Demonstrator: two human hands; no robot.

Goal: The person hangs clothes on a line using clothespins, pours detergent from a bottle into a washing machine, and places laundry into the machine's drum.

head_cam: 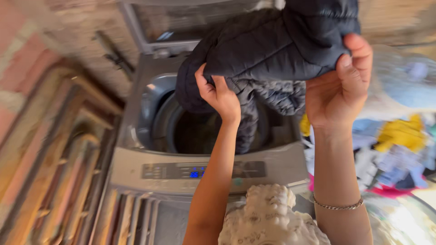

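I hold a dark navy quilted jacket (268,45) bunched up over the open drum (190,131) of a grey top-loading washing machine (136,168). My left hand (218,93) grips the jacket's lower left fold. My right hand (338,86), with a silver bracelet at the wrist, clutches the jacket's right side with thumb on top. A part of the jacket, with its paler lining, hangs down into the drum.
The machine's raised lid (181,22) stands at the back; its control panel (200,170) with a blue lit display faces me. A pile of colourful laundry (399,136) lies to the right. A white textured garment (268,218) is at the bottom. Brick paving (45,136) is at left.
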